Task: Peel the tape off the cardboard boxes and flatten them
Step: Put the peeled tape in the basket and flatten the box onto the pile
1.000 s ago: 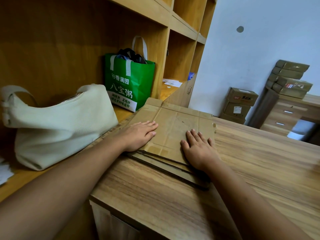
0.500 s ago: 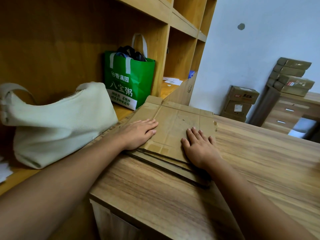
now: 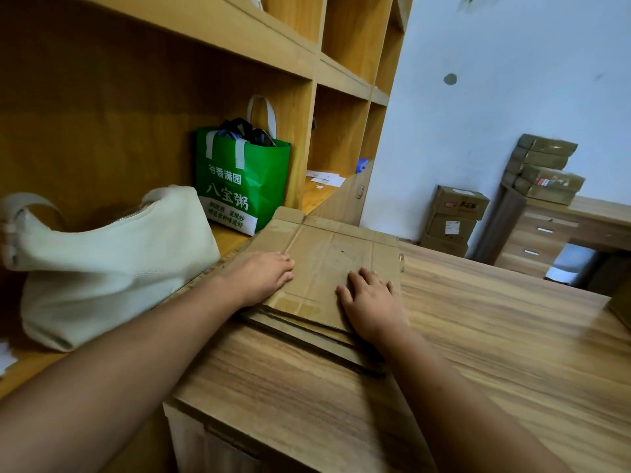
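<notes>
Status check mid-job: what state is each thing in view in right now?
Cardboard: flattened, stacked on the desk.
Left hand: flat, pressing the cardboard.
Right hand: flat, pressing the cardboard.
Cream bag: lying on the shelf.
Green bag: upright, top open, filled.
Floor boxes: stacked, not flattened.

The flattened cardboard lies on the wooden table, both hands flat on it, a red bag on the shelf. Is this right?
No: the head view shows the bag on the shelf is green, not red. The flattened cardboard does lie on the wooden table, left hand and right hand flat on it.
</notes>
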`<state>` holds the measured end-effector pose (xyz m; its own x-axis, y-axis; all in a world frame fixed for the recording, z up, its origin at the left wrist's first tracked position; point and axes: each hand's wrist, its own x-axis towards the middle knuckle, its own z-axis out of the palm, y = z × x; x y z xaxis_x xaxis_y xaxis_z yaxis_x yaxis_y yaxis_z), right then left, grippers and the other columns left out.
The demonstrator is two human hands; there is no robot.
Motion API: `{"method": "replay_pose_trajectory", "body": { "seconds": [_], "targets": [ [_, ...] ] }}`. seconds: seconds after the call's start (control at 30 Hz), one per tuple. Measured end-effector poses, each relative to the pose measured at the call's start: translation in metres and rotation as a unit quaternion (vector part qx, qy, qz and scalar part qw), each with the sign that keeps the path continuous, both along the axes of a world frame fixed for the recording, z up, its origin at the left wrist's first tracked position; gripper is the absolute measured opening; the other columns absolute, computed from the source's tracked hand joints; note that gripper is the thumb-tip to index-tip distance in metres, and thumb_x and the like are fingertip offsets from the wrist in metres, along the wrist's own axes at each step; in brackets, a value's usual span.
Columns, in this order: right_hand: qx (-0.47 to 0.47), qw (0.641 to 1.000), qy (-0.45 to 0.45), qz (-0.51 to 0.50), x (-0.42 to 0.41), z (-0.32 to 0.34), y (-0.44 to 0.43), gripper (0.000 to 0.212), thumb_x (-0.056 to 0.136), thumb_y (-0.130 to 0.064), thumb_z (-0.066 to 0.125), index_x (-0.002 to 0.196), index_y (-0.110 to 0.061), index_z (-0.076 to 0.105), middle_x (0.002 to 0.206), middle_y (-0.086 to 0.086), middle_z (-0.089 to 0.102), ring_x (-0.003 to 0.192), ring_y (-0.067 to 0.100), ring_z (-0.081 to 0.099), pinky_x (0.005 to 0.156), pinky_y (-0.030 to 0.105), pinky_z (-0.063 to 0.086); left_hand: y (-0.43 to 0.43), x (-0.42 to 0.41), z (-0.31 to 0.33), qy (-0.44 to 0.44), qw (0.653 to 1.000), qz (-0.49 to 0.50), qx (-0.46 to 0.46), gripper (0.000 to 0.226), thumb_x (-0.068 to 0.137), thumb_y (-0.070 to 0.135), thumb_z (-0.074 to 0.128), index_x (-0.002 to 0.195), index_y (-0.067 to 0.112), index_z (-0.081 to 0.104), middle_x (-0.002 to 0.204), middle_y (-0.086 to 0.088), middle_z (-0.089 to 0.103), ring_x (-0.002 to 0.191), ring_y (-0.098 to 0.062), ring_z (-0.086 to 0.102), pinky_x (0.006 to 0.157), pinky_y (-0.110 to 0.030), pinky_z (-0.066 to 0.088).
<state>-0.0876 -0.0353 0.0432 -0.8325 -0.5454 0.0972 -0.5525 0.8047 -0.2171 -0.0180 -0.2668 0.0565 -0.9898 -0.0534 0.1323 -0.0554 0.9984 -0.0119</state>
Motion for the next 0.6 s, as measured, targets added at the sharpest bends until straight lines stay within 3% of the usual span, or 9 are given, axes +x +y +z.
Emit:
{"method": "replay_pose_trajectory", "body": {
  "seconds": [0.07,0.13,0.23,0.37,0.5,0.6],
  "targets": [
    [-0.012,0.995,0.102,-0.001,0.012,0.008,0.002,0.043,0.107,-0.04,0.032,0.135,-0.019,0.057,0.141,0.006,0.055,0.129,0.026,0.05,0.114,0.04,0.034,0.006,0.004,0.012,0.021,0.999,0.011,-0.042,0.033,0.105,0.04,0.036,0.128,0.035,0.06,0.134,0.004,0.063,0.117,-0.018,0.061,0.096,-0.041,0.052],
    [-0.078,0.984,0.163,-0.011,0.022,0.02,0.005,0.033,0.105,-0.033,0.038,0.117,-0.017,0.064,0.118,0.005,0.064,0.104,0.025,0.059,0.089,0.036,0.046,0.016,0.011,0.026,0.045,0.998,0.012,-0.046,0.028,0.104,0.04,0.039,0.118,0.038,0.063,0.12,0.006,0.069,0.104,-0.017,0.064,0.087,-0.04,0.055],
    [-0.212,0.96,0.176,-0.042,0.033,0.043,0.012,0.027,0.102,-0.028,0.043,0.108,-0.017,0.067,0.105,0.004,0.066,0.092,0.027,0.061,0.075,0.038,0.048,0.033,0.027,0.045,0.083,0.996,0.002,-0.017,0.036,0.103,0.047,0.04,0.134,0.039,0.058,0.129,0.009,0.065,0.114,-0.015,0.06,0.093,-0.036,0.051],
    [-0.284,0.94,0.189,-0.033,0.049,0.065,0.038,0.025,0.1,-0.024,0.047,0.112,-0.019,0.068,0.109,0.002,0.069,0.096,0.024,0.062,0.075,0.034,0.043,0.07,0.05,0.057,0.137,0.989,-0.043,0.036,0.041,0.103,0.05,0.041,0.141,0.041,0.052,0.14,0.016,0.058,0.125,-0.009,0.055,0.097,-0.032,0.048],
    [-0.304,0.936,0.175,-0.04,0.07,0.059,0.094,0.028,0.1,-0.022,0.048,0.121,-0.02,0.065,0.118,-0.003,0.067,0.104,0.017,0.061,0.084,0.037,0.051,0.125,0.073,0.044,0.15,0.98,-0.115,0.069,0.042,0.102,0.05,0.042,0.143,0.043,0.049,0.146,0.02,0.05,0.137,-0.001,0.043,0.106,-0.028,0.041],
    [-0.274,0.948,0.143,-0.077,0.082,0.038,0.146,0.032,0.099,-0.022,0.049,0.129,-0.023,0.061,0.126,-0.005,0.062,0.113,0.015,0.057,0.092,0.036,0.05,0.168,0.089,0.024,0.117,0.977,-0.163,0.073,0.057,0.095,0.065,0.023,0.143,0.046,0.046,0.146,0.027,0.045,0.137,0.006,0.038,0.108,-0.018,0.03]
  ]
}}
